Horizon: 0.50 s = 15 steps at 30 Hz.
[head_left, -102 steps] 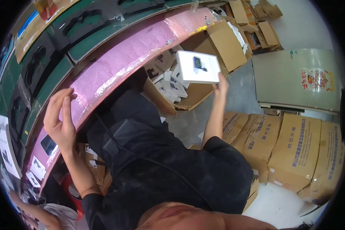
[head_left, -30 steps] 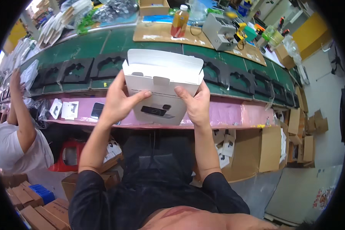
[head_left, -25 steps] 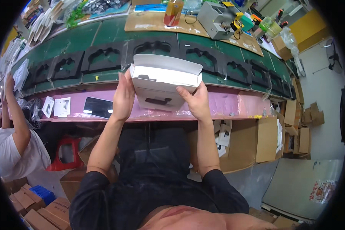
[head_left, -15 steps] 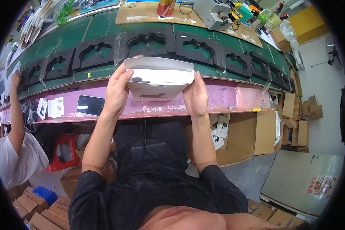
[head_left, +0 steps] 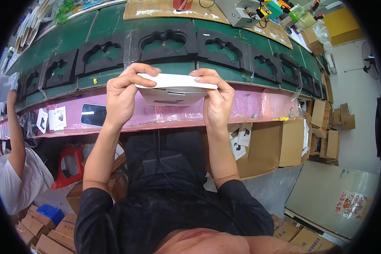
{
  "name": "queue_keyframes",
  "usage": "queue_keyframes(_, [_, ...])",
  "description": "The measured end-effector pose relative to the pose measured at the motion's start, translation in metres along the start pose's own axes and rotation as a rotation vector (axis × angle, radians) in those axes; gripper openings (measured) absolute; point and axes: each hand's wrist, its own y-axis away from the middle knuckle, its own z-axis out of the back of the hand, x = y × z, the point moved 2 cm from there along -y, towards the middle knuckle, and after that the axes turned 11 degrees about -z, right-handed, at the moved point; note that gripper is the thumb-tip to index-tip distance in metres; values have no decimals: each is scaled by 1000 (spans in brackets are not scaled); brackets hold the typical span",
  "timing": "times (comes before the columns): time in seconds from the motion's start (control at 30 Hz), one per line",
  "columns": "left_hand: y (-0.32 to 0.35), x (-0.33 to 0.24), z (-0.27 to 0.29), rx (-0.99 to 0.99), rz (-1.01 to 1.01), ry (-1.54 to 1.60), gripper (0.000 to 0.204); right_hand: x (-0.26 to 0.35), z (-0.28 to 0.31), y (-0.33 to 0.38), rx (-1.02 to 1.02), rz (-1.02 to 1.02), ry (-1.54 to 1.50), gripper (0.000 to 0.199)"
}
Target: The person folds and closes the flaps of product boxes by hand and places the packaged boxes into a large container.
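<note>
A white carton [head_left: 173, 97] with a dark printed picture on its front is held up between both hands, above the pink-covered table edge. Its top flap is folded down over the opening, with a narrow gap along the front edge. At the left end my left hand [head_left: 125, 91] grips the carton, fingers lying across the flap. My right hand [head_left: 216, 93] clasps the other end the same way, fingertips on the flap and palm against the side. The inside of the carton is hidden.
Black foam frames [head_left: 163, 44] with cut-outs line the green bench. A phone [head_left: 93, 114] and white printed cards [head_left: 57, 118] lie on the pink strip. Below right stands an open cardboard box [head_left: 262, 148] holding white cartons. Another person's arm [head_left: 16, 131] works at far left.
The carton's raised flap has come down over its opening. Both hands have shifted from the carton's sides so their fingers now rest on top.
</note>
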Motion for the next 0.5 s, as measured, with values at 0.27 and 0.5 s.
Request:
queue_keyframes(0.27, [-18, -47, -5, 203, 57, -571, 17, -9, -6, -5, -63, 63, -29, 21])
queue_keyframes(0.5, [-24, -50, -7, 239, 30, -674, 28, -1, 1, -7, 124, 60, 5, 16])
